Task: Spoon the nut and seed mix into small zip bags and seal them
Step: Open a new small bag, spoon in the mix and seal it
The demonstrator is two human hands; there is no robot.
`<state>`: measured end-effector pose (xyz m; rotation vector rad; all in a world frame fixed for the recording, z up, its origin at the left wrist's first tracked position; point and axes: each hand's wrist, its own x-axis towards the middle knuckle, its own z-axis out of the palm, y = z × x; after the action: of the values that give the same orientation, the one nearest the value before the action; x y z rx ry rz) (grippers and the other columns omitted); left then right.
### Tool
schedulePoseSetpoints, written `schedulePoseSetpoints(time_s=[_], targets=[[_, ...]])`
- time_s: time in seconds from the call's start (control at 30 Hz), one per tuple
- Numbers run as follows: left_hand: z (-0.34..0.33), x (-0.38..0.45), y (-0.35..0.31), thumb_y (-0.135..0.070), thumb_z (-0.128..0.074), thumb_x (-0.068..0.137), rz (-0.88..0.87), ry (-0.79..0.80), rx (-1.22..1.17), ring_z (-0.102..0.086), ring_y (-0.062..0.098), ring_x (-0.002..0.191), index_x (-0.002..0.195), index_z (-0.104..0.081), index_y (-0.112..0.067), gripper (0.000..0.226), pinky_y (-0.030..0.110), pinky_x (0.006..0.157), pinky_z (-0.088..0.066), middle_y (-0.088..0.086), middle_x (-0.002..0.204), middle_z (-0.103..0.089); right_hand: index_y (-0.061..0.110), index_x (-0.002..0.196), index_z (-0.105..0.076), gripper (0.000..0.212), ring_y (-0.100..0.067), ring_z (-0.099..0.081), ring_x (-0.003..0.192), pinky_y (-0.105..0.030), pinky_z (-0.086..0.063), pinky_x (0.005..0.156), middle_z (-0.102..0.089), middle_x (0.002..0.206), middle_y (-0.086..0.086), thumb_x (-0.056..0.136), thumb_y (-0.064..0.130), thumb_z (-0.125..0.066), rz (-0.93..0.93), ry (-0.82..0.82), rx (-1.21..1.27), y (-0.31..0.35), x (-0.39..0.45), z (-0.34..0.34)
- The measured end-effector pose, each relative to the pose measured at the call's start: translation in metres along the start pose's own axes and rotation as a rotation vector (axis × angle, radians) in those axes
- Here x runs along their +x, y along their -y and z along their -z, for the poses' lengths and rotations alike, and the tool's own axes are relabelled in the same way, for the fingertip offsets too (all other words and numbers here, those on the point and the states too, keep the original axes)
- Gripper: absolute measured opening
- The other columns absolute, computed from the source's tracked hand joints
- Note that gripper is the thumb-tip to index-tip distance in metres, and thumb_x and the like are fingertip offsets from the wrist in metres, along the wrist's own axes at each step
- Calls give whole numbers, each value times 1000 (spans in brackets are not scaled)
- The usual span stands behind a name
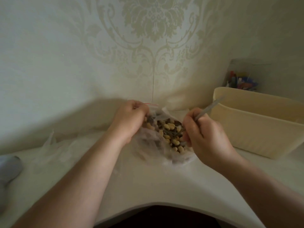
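A clear plastic bag of nut and seed mix [167,132], pale peanuts among dark seeds, lies open on the white table [148,183] near the wall. My left hand [130,120] pinches a small zip bag [152,106] with a red strip along its top, held just above the mix on the left. My right hand [204,137] grips a metal spoon [209,108] by the handle. The handle slants up to the right, and the bowl is hidden down among the nuts.
A cream plastic tub [256,127] stands at the right against the wall, with a clear bag of colourful small items [241,81] behind it. Crumpled clear plastic [54,145] lies at the left. A grey cloth [8,171] sits at the far left edge.
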<state>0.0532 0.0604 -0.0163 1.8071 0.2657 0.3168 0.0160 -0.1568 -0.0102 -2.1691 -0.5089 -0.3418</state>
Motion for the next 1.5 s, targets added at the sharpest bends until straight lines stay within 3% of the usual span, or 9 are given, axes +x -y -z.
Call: schedulePoseSetpoints(time_s=[0.1, 0.17, 0.27, 0.47, 0.67, 0.8, 1.23, 1.37, 1.5], targets=[[9, 0, 0, -42, -56, 79, -92, 0, 199, -71, 21, 87, 101, -65, -29, 26, 40, 78, -56, -3, 90, -73, 20, 85, -58, 29, -9, -63, 58, -23, -48, 54, -69, 68, 6, 107, 32, -44, -29, -32, 15, -1, 1, 11], [7, -7, -1, -28, -60, 88, -79, 136, 220, -64, 19, 83, 109, -55, -28, 21, 37, 70, -49, -2, 94, -67, 20, 85, -59, 29, -11, -64, 58, -31, -51, 58, -70, 68, 3, 106, 32, -45, -47, -42, 29, -1, 3, 19], [-1, -17, -1, -21, -72, 88, -56, 351, 289, -58, 14, 72, 113, -42, -26, 39, 34, 59, -46, -1, 92, -61, 17, 84, -60, 29, -15, -64, 57, -38, -51, 58, -70, 68, -1, 106, 28, -45, -57, -63, 57, 0, 6, 28], [-15, -23, 5, -45, -83, 83, -177, 143, 420, -62, 11, 74, 115, -41, -29, 55, 34, 68, -56, -5, 94, -63, 19, 83, -59, 28, -15, -63, 56, -34, -48, 57, -69, 67, -2, 106, 26, -45, -56, -74, 66, -2, 6, 34], [-13, -20, 17, -46, -87, 78, -344, 363, 442, -65, -2, 95, 134, -23, -41, 85, 16, 79, -53, -19, 116, -63, 19, 84, -61, 28, -18, -62, 56, -42, -51, 58, -69, 66, -4, 107, 26, -46, -78, -93, 95, 2, 6, 42], [-11, -14, 27, -57, -86, 76, -292, 363, 498, -63, -3, 98, 130, -35, -38, 77, 23, 85, -54, -19, 117, -65, 18, 81, -60, 31, -16, -62, 54, -40, -49, 59, -68, 65, -3, 107, 25, -47, -59, -107, 65, 8, 8, 49], [-9, -16, 26, -52, -86, 78, -386, 274, 429, -67, -3, 105, 136, -62, -40, 64, 24, 92, -56, -23, 111, -72, 26, 78, -59, 30, -16, -60, 52, -35, -45, 56, -67, 63, -4, 105, 21, -46, 28, -153, 108, 26, 24, 67], [-10, -16, 27, -46, -87, 80, -331, 312, 406, -60, -25, 89, 100, -64, -54, 32, 8, 76, -47, -40, 85, -67, 17, 83, -60, 26, -16, -60, 52, -34, -44, 57, -68, 61, -5, 104, 14, -46, 48, -120, 80, 36, 34, 73], [-12, -18, 24, -46, -81, 85, -354, 311, 411, -64, -15, 75, 95, -71, -41, 15, 8, 63, -41, -38, 80, -68, 19, 83, -62, 26, -17, -63, 54, -31, -46, 56, -69, 63, -6, 104, 17, -46, 57, -20, 18, 43, 45, 73]])
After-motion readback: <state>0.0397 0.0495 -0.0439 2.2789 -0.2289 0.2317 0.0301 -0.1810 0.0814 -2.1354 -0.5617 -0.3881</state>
